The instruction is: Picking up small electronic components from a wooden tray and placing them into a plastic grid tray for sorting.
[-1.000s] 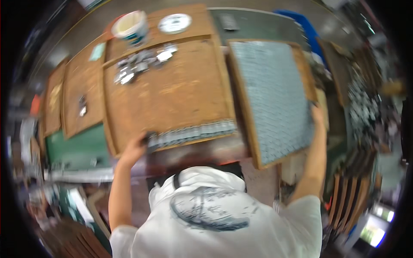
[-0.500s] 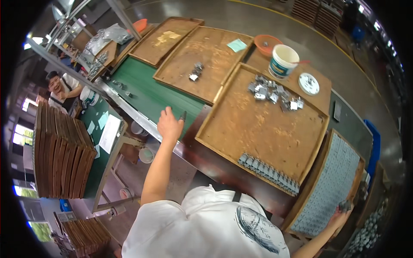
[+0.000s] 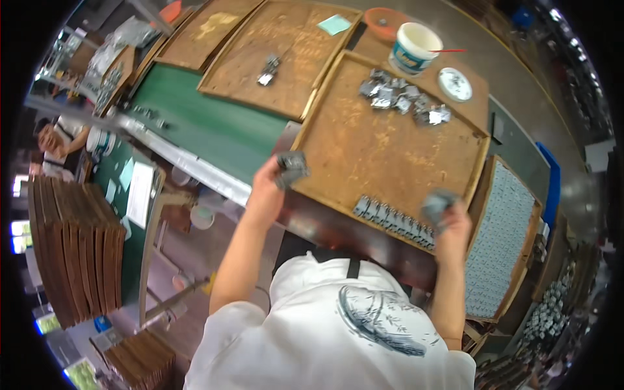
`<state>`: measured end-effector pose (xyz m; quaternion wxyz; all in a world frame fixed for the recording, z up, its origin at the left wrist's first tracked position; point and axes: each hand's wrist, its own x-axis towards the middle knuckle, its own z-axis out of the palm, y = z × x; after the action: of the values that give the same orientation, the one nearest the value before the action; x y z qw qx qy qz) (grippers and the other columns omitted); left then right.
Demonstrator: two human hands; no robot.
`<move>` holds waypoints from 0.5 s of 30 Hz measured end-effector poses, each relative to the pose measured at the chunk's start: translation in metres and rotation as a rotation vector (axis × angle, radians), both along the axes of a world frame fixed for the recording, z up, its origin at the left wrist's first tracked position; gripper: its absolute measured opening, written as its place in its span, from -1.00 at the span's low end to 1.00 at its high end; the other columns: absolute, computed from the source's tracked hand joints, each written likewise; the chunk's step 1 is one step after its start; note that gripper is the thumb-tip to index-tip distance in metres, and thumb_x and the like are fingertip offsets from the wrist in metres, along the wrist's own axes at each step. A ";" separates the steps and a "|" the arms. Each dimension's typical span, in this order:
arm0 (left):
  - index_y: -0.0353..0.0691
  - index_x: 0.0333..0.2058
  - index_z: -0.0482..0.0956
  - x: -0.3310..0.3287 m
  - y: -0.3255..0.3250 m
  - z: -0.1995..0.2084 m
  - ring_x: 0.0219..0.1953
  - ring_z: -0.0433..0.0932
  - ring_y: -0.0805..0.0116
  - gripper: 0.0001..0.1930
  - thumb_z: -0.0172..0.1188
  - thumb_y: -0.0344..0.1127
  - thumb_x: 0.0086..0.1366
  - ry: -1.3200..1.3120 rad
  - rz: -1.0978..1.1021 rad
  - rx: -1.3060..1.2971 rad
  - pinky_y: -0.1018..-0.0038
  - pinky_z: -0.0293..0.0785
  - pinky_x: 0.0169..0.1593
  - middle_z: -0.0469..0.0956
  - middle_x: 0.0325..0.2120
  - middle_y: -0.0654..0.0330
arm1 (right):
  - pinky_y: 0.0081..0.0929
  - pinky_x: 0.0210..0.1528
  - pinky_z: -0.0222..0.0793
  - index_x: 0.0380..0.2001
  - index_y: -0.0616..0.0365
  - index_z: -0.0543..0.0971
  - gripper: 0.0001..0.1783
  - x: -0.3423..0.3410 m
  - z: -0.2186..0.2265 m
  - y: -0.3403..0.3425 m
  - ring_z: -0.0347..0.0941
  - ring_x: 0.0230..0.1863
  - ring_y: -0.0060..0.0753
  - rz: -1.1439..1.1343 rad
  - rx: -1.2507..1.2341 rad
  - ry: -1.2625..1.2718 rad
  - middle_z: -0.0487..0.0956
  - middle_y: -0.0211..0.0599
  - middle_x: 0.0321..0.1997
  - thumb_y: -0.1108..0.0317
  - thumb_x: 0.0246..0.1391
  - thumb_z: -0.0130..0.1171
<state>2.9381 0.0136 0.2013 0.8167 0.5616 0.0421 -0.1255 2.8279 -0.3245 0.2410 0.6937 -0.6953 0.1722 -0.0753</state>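
My left hand is closed on a grey metal bracket-like part, held at the near left corner of a wooden tray. Over the tray's near right side, my right hand grips another grey metal part, smeared by motion. Just left of that hand, a row of metal parts stands along the near edge of the tray. A loose heap of similar shiny parts lies toward its far side.
A green conveyor belt runs off to the left, with a second wooden tray across it. Behind are a white bucket and an orange bowl. A tray packed with blue-grey parts stands right. A co-worker is at far left.
My right hand has come left from the packed tray to the wooden tray, carrying a metal part. My left hand has moved from over the belt to the tray's corner, where a part shows in it.
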 end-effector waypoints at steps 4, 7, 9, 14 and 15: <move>-0.32 -0.01 0.55 -0.024 -0.043 0.027 -0.06 0.50 0.48 -0.62 0.29 -0.55 0.15 -0.121 -0.194 -0.045 0.53 0.41 0.05 0.50 -0.13 0.31 | -0.44 -0.31 0.48 -0.11 0.24 0.52 -0.65 0.013 0.034 0.061 0.54 -0.37 -0.33 0.359 -0.599 -0.140 0.58 -0.30 -0.30 0.37 0.03 0.31; -0.35 0.00 0.54 -0.037 -0.058 0.047 -0.04 0.48 0.47 -0.63 0.26 -0.57 0.18 -0.139 -0.301 -0.057 0.54 0.41 0.05 0.48 -0.12 0.28 | -0.35 -0.30 0.45 -0.19 0.26 0.55 -0.69 0.021 0.053 0.067 0.52 -0.33 -0.07 0.391 -0.739 -0.279 0.55 -0.08 -0.32 0.38 -0.02 0.33; -0.36 0.01 0.53 -0.043 -0.067 0.050 -0.03 0.48 0.46 -0.63 0.23 -0.58 0.20 -0.189 -0.394 -0.129 0.54 0.40 0.06 0.47 -0.11 0.26 | -0.31 -0.32 0.43 -0.25 0.26 0.55 -0.72 0.011 0.052 0.067 0.51 -0.32 -0.05 0.360 -0.777 -0.316 0.53 -0.09 -0.32 0.43 -0.08 0.33; -0.38 0.06 0.47 -0.053 -0.097 0.045 0.00 0.48 0.37 -0.60 0.15 -0.61 0.22 -0.295 -0.428 0.078 0.51 0.40 0.05 0.45 -0.07 0.20 | -0.24 -0.33 0.42 -0.35 0.28 0.52 -0.71 0.007 0.037 0.055 0.46 -0.35 0.05 0.317 -0.980 -0.339 0.46 -0.08 -0.34 0.52 -0.26 0.31; -0.38 0.06 0.47 -0.055 -0.102 0.042 0.00 0.48 0.37 -0.60 0.15 -0.61 0.22 -0.288 -0.433 0.079 0.51 0.40 0.05 0.45 -0.07 0.20 | -0.24 -0.33 0.42 -0.35 0.28 0.52 -0.71 0.006 0.033 0.054 0.46 -0.35 0.05 0.316 -0.976 -0.331 0.46 -0.08 -0.34 0.52 -0.26 0.31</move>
<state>2.8831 -0.0883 0.2429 0.7459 0.6010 -0.1910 -0.2145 2.8343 -0.2707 0.2738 0.3106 -0.9332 -0.1010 -0.1499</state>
